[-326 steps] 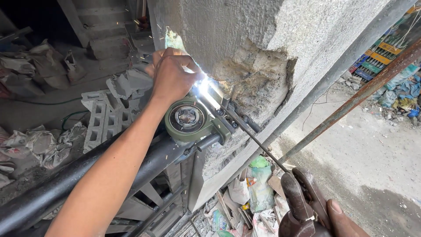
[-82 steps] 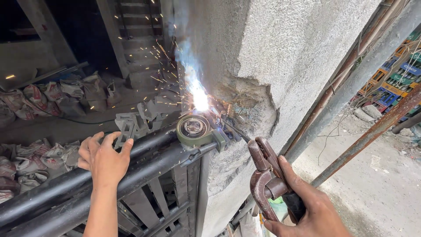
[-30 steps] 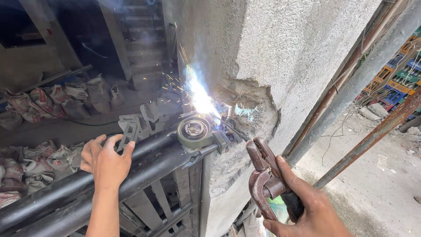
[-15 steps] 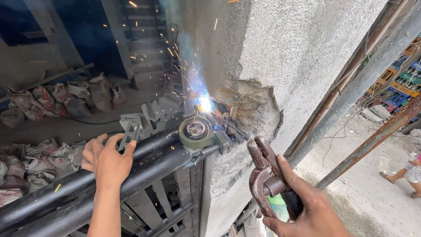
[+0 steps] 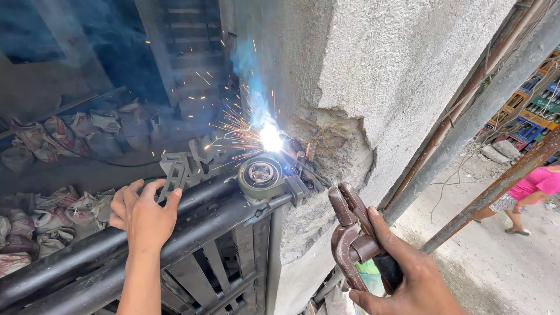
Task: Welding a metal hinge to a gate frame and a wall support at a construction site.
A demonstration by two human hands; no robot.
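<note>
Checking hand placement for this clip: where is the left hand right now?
In the head view, the left hand sits lower left, resting on the dark top rail of the metal gate, left of the round hinge bearing and the welding arc.

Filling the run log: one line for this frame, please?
left hand: resting on gate rail | right hand: grip shut on electrode holder | arc: sparking at hinge bearing by concrete pillar

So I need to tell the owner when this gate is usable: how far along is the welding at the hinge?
Done: the gate with its round hinge bearing sits against the chipped concrete post. In hand: the right hand holds the electrode holder, its arc sparking beside the bearing, while the left hand rests on the top rail. Left: the glare hides the bead, so its completeness cannot be judged.
</note>
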